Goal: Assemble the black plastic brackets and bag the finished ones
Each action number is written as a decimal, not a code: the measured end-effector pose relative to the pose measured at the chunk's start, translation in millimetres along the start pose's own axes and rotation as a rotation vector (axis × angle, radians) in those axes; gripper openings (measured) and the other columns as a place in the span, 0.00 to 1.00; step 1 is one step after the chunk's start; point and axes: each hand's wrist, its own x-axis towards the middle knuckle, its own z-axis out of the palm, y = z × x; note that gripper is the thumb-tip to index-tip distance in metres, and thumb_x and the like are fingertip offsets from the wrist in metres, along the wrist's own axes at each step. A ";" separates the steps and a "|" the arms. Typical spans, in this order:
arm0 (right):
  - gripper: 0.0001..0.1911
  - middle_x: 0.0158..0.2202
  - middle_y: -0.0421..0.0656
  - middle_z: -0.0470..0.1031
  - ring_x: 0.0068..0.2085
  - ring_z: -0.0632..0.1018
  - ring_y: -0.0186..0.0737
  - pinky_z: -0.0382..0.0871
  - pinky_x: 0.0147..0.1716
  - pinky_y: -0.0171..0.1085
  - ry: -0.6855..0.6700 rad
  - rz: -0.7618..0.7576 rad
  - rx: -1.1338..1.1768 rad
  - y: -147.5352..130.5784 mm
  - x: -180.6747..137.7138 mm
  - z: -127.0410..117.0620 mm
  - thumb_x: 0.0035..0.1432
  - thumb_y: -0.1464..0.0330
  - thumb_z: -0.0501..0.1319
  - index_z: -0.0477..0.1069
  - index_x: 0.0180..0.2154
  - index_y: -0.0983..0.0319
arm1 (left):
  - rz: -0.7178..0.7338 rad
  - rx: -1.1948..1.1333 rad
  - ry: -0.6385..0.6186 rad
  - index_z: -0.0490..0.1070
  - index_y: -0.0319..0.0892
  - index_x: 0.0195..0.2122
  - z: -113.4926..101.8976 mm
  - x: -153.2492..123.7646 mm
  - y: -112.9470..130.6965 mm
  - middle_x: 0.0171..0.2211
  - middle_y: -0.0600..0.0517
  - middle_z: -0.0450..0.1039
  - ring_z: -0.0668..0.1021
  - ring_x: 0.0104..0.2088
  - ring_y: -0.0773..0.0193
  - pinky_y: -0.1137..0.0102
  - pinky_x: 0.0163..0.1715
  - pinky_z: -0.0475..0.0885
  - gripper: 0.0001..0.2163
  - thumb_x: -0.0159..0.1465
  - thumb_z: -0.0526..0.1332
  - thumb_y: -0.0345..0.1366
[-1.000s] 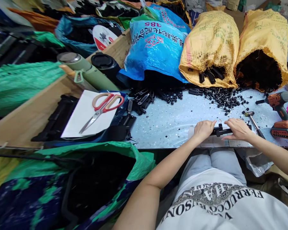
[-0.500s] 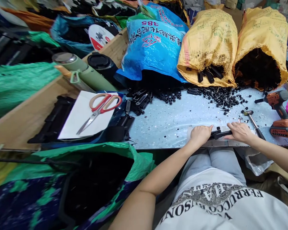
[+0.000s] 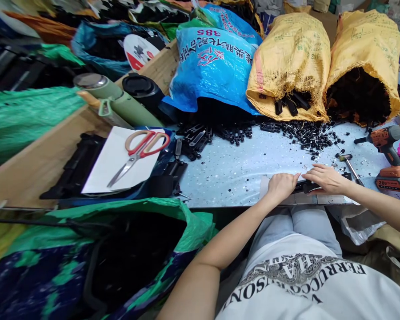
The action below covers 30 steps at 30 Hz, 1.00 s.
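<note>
A long black plastic part (image 3: 306, 186) lies low over the front edge of the table, with a pale flat piece (image 3: 265, 184) under it. My left hand (image 3: 282, 185) is closed around the part's left end. On the other side my right hand (image 3: 327, 178) lies over the part, fingers bent across its top and thumb beneath. The part's dark end sticks out past the right hand. To the right of that hand is a hammer (image 3: 352, 169). Small black-headed screws (image 3: 315, 138) are heaped beyond the hands.
A cordless drill (image 3: 391, 158) stands at the right. Yellow sacks (image 3: 291, 53) and a blue sack (image 3: 213, 66) line the back. Scissors (image 3: 138, 153) rest on white card at left, near a green flask (image 3: 126, 100). A green-rimmed sack (image 3: 196, 226) hangs below the front edge.
My right hand has slid left along the black part, closer to my left hand. My left hand has shifted slightly right and still grips its end.
</note>
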 end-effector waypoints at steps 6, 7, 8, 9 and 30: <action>0.36 0.20 0.46 0.68 0.23 0.68 0.38 0.55 0.26 0.36 -0.103 0.205 0.165 0.7 -35.6 -23.8 0.61 0.44 0.35 0.66 0.24 0.62 | 0.340 -0.223 0.143 0.74 0.39 0.26 -3.7 -10.1 -11.0 0.25 0.44 0.75 0.77 0.29 0.62 0.70 0.31 0.67 0.27 0.68 0.42 0.48; 0.36 0.20 0.45 0.67 0.23 0.67 0.37 0.55 0.26 0.36 -0.053 0.147 0.267 -4.1 -39.5 -28.4 0.61 0.45 0.33 0.65 0.24 0.62 | 0.421 -0.320 0.168 0.73 0.39 0.24 -4.4 -16.7 -8.6 0.23 0.46 0.74 0.76 0.27 0.63 0.70 0.30 0.67 0.29 0.68 0.40 0.50; 0.37 0.19 0.44 0.66 0.22 0.67 0.37 0.55 0.26 0.36 0.005 0.088 0.380 -10.9 -41.9 -32.5 0.61 0.45 0.31 0.64 0.23 0.61 | 0.490 -0.437 0.199 0.72 0.40 0.23 -5.0 -24.7 -4.5 0.21 0.47 0.72 0.75 0.25 0.65 0.70 0.29 0.67 0.31 0.68 0.37 0.51; 0.37 0.19 0.43 0.65 0.22 0.67 0.37 0.56 0.26 0.37 0.062 0.041 0.497 -19.5 -42.6 -35.1 0.61 0.46 0.29 0.64 0.23 0.60 | 0.546 -0.564 0.230 0.70 0.40 0.22 -5.5 -33.6 1.2 0.20 0.47 0.71 0.74 0.24 0.65 0.71 0.28 0.67 0.32 0.68 0.34 0.52; 0.17 0.49 0.54 0.66 0.52 0.65 0.49 0.57 0.53 0.46 0.436 0.701 0.232 166.9 140.0 66.4 0.62 0.64 0.48 0.63 0.48 0.65 | 0.097 -0.004 0.171 0.64 0.44 0.57 21.4 71.1 -65.4 0.48 0.39 0.69 0.68 0.52 0.51 0.62 0.49 0.62 0.27 0.60 0.55 0.54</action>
